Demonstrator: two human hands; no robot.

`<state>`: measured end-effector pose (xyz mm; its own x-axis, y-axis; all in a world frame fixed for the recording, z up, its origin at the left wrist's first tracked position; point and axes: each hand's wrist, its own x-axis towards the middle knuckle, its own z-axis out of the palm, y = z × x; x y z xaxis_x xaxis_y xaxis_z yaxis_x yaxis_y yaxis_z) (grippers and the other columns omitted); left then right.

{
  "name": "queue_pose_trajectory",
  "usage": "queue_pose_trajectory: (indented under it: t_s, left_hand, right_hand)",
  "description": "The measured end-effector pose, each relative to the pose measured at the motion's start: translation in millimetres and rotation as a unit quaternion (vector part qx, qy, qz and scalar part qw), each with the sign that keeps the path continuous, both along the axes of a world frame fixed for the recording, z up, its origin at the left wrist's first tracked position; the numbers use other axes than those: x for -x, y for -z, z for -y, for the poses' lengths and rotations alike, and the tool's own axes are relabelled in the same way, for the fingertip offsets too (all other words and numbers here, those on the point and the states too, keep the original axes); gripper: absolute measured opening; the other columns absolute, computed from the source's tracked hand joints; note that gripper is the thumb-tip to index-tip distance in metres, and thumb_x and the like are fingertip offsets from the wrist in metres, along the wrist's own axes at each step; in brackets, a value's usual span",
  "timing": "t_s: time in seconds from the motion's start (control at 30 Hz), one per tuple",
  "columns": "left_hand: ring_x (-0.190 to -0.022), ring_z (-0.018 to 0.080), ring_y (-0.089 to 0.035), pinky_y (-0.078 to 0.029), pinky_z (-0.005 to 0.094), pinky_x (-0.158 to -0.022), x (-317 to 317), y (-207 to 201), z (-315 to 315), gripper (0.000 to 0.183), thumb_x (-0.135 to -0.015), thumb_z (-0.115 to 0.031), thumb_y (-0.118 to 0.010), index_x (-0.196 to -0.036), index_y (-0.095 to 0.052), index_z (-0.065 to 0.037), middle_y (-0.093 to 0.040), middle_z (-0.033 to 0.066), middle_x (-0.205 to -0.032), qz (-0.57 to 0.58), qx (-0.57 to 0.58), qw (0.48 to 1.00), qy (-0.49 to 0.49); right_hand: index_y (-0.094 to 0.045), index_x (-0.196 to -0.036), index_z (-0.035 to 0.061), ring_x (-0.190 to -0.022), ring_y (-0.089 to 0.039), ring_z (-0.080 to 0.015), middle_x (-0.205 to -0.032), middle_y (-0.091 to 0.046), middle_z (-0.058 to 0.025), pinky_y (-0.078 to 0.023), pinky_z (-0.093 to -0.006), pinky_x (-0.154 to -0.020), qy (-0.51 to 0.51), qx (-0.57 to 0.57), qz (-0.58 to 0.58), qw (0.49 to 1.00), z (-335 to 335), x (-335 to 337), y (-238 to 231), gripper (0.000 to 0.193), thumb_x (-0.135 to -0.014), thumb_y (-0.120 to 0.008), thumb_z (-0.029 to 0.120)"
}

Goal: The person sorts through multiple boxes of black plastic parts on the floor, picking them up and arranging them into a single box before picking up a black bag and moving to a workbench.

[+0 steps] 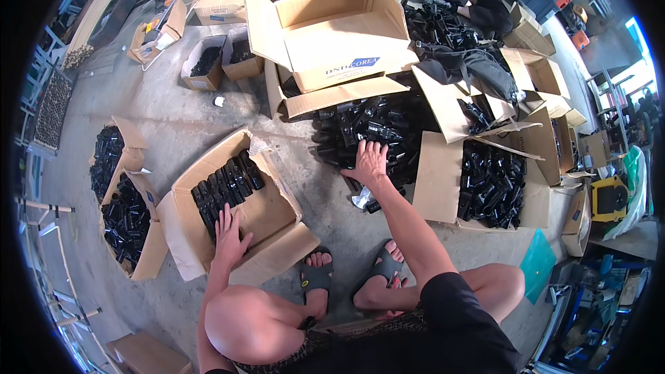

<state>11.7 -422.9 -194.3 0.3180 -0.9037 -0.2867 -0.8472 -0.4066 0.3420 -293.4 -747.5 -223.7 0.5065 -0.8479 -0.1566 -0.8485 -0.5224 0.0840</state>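
Rests empty, spread left hand point(230, 239) on black plastic parts point(227, 183). Bends right hand point(373, 164) over pile point(353, 127) beneath; cannot tell grip.

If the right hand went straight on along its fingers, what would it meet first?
The right hand would most likely meet the pile of black parts just ahead; depth makes contact hard to tell.

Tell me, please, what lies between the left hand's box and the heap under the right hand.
In the head view, a strip of grey floor lies between the box and the heap.
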Motion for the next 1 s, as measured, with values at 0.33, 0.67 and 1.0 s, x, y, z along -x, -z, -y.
queue_pose_trajectory:
  t_s: [0.33, 0.67, 1.0]
  left_hand:
    - [-0.12, 0.0372, -0.054, -0.042, 0.0407, -0.103, 87.5, -85.9, 125.6, 0.038, -0.091, -0.019, -0.063, -0.123, -0.056, 0.001, -0.056, 0.0209, -0.13, -0.21, 0.207, 0.954, 0.044]
    - [-0.106, 0.0246, -0.064, -0.049, 0.0361, -0.094, 107.6, -90.8, 109.0, 0.034, -0.095, -0.024, -0.061, -0.12, -0.061, -0.001, -0.068, 0.0139, -0.111, -0.333, 0.071, 0.94, 0.009]
    - [-0.099, 0.0166, -0.065, -0.052, 0.033, -0.087, 44.2, -69.3, 73.4, 0.036, -0.101, -0.03, -0.054, -0.123, -0.058, -0.002, -0.067, 0.0108, -0.11, -0.471, 0.148, 0.85, -0.182]
  right_hand:
    - [-0.045, -0.126, -0.0035, -0.094, -0.064, -0.0261, -0.109, -0.06, -0.0192, -0.048, -0.0506, -0.078, -0.051, -0.049, -0.072, 0.995, -27.7, -9.3, 31.6, 0.047, -0.09, -0.054, 0.024]
    - [-0.045, -0.109, 0.0091, -0.083, -0.066, -0.0246, -0.093, -0.061, -0.0123, -0.051, -0.0396, -0.073, 0.09, 0.032, 0.029, 0.995, -62.5, -12.4, 53.0, 0.017, -0.093, -0.048, 0.013]
    - [-0.049, -0.109, -0.0037, -0.082, -0.064, -0.0244, -0.095, -0.065, -0.0183, -0.052, -0.0354, -0.075, 0.22, -0.341, 0.489, 0.772, -98.6, -37.7, -42.9, 0.049, -0.073, -0.071, 0.022]
